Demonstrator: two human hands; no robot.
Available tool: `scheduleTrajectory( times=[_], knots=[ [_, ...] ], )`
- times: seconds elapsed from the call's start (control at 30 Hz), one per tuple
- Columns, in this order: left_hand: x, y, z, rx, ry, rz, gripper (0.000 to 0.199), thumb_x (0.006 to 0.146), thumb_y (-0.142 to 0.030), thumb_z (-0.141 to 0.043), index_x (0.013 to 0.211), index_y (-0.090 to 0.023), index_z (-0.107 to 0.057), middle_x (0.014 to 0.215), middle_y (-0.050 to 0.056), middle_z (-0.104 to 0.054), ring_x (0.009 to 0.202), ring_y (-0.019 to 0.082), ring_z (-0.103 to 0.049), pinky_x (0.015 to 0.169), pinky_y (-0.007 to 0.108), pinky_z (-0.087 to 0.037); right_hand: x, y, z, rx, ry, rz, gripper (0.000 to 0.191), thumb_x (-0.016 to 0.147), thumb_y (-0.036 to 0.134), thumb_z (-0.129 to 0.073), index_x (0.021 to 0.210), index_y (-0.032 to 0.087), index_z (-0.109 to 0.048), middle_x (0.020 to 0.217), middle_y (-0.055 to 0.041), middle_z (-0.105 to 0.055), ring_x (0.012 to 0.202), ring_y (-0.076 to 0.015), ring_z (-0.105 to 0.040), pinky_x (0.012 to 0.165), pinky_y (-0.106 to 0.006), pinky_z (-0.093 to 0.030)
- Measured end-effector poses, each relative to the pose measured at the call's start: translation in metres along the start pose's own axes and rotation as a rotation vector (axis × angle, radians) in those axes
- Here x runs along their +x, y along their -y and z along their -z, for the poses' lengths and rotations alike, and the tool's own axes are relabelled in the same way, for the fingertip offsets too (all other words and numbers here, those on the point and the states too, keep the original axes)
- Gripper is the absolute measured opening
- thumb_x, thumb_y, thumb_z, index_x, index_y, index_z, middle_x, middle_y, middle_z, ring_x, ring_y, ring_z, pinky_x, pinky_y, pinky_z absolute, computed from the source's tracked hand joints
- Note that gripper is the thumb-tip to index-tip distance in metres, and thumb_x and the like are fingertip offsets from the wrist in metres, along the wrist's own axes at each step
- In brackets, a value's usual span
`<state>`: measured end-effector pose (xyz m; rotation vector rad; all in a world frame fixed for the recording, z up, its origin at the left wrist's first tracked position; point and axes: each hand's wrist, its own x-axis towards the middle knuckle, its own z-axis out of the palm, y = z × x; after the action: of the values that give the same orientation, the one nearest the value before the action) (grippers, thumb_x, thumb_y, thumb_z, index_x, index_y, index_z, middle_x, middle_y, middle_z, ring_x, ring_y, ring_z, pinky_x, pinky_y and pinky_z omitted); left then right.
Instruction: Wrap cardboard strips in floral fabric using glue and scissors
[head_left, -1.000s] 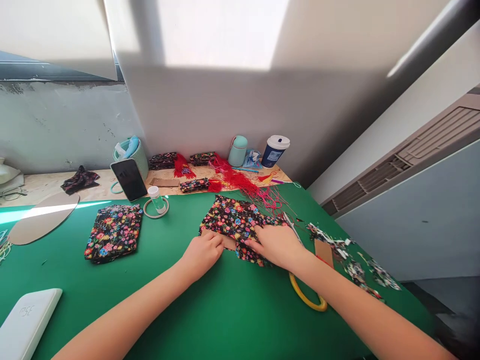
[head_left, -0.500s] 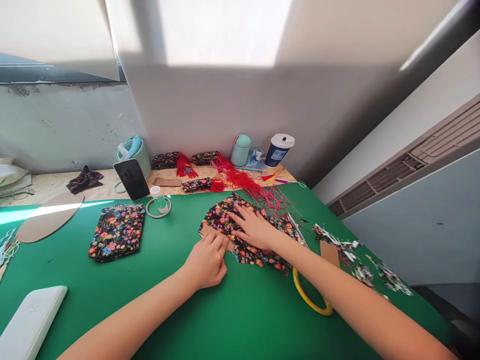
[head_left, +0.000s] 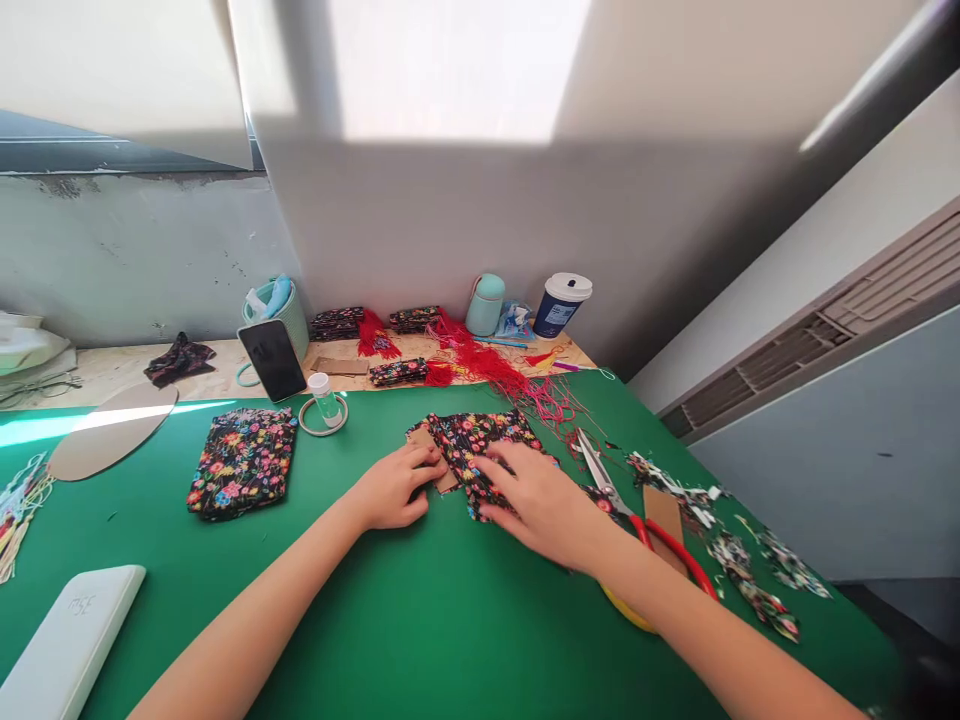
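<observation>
Mid-worktop (head_left: 375, 640), the right hand (head_left: 541, 505) lies fingers-apart on floral fabric (head_left: 469, 437); the left hand (head_left: 397, 487) presses bent fingers on a cardboard strip (head_left: 448, 476) at the fabric's left edge, whether pinching it I cannot tell; the strip shows partly bare, seemingly unfinished; along the worktop's far edge, folded floral bundles (head_left: 397, 372) look complete.

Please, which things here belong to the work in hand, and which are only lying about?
Seemingly in the work:
flowered cloth under the right hand
cardboard strip under the left hand
perhaps scissors

Probably just lying about:
phone
paper cup
teal bottle
</observation>
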<state>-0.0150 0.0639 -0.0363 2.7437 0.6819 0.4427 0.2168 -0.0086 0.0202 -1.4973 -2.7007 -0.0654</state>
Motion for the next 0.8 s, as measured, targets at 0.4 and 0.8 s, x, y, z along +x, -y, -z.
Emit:
scheduleTrajectory(
  times=[0.4, 0.8],
  knots=[
    [0.006, 0.007, 0.003, -0.025, -0.013, 0.016, 0.041, 0.068, -0.011, -0.051, 0.106, -0.017, -0.064, 0.116, 0.01, -0.062, 0.115, 0.024, -0.056, 0.112, 0.045, -0.03, -0.058, 0.041, -0.003, 0.297, 0.233, -0.065, 0.041, 0.088, 0.028, -0.056, 0.127, 0.016, -0.054, 0.128, -0.0148, -0.058, 0.113, -0.0275, -0.06, 0.092, -0.04, -0.054],
    [0.004, 0.009, -0.006, -0.063, -0.069, 0.038, 0.041, 0.067, -0.011, -0.051, 0.105, -0.016, -0.064, 0.117, 0.01, -0.061, 0.117, 0.023, -0.055, 0.116, 0.046, -0.023, -0.036, 0.042, -0.007, 0.332, 0.098, 0.084, 0.036, 0.085, 0.029, -0.06, 0.12, 0.023, -0.061, 0.143, -0.0151, -0.045, 0.129, -0.0353, -0.045, 0.102, -0.055, -0.042]
  ],
)
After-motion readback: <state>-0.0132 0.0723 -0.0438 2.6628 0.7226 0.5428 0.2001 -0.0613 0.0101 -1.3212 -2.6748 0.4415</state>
